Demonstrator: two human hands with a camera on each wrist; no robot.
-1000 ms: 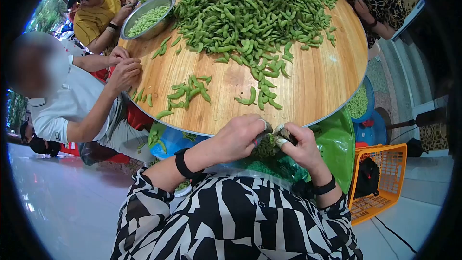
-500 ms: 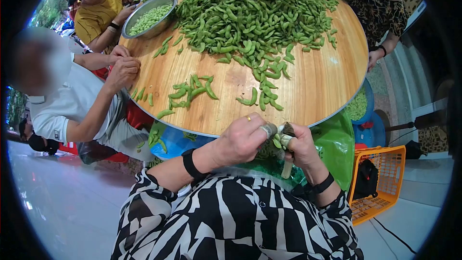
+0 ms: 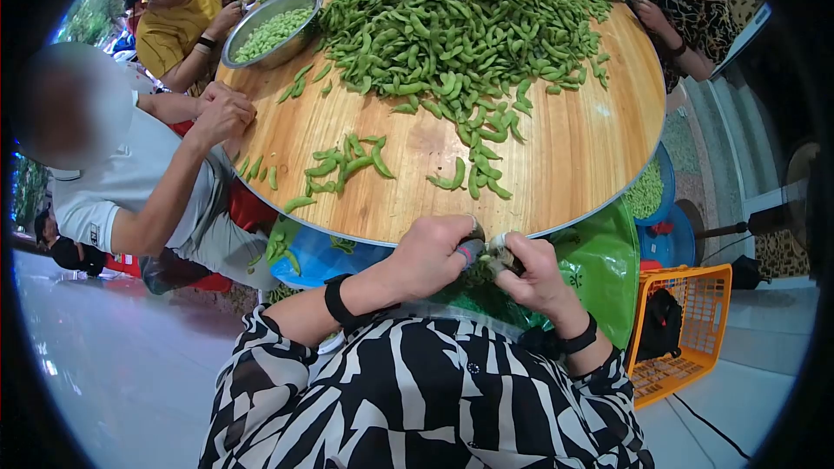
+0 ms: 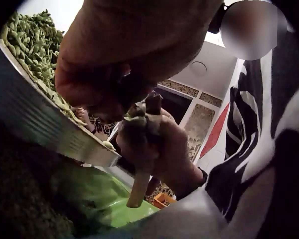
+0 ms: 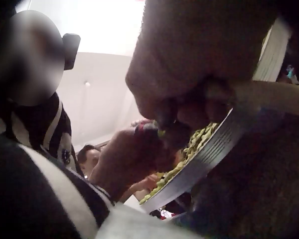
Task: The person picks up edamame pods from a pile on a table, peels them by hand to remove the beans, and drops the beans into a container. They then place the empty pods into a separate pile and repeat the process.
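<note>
In the head view, my left hand (image 3: 436,254) and right hand (image 3: 532,276) meet just off the table's near edge, fingers curled. Between their fingertips they pinch a green soybean pod (image 5: 162,133), mostly hidden by the fingers. Wrappings cover some fingertips on both hands, and a pale strip (image 4: 137,191) hangs below the right hand in the left wrist view. Beyond the hands, a few loose pods (image 3: 447,175) and a small cluster (image 3: 347,161) lie on the round wooden table (image 3: 408,208). A large heap of pods (image 3: 460,26) covers its far half.
A metal bowl (image 3: 308,33) of shelled beans stands at the table's left rim. Green plastic sheeting (image 3: 599,252) hangs below the near edge. To the right are a blue basin (image 3: 667,178) of beans and an orange crate (image 3: 708,313). Other people sit around the table.
My hands turned outward with a pod showing between them half a second ago, then drew back together over it. The person at upper right lowered a hand, then brought it back to the table.
</note>
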